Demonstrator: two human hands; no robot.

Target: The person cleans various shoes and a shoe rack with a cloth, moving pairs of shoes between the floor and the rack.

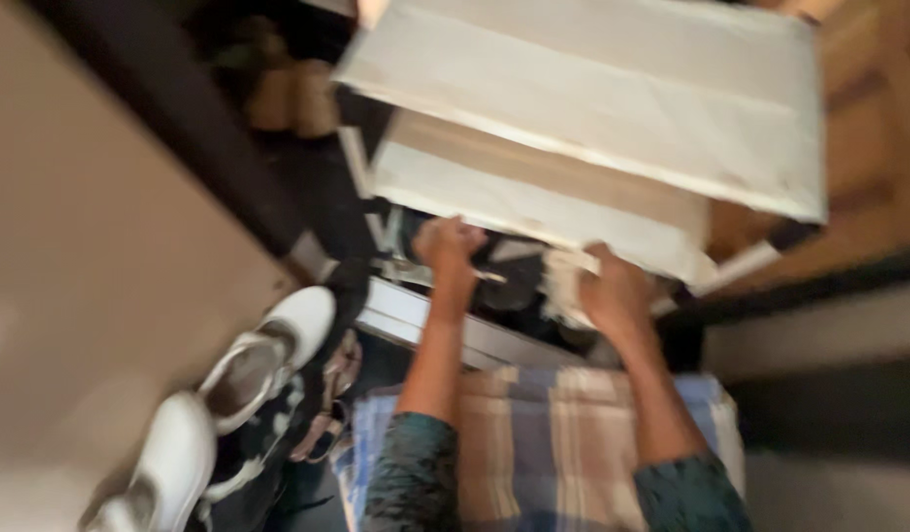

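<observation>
The picture is motion-blurred. My left hand (pixel 448 246) is a closed fist under the front edge of a white shelf board (pixel 534 202); what it grips is too blurred to tell. My right hand (pixel 613 288) is closed on a pale crumpled cloth (pixel 563 286) at the same edge. A second, larger white board (pixel 613 94) lies above the first. Under both hands is a dark recess with dim shapes. Both forearms reach forward out of dark patterned sleeves.
A striped blue and tan cloth (pixel 544 433) covers my lap at the bottom. A pair of white shoes (pixel 228 394) and a strappy sandal (pixel 327 404) lie at lower left beside a beige wall (pixel 91 276). Brown wood (pixel 869 128) is at the right.
</observation>
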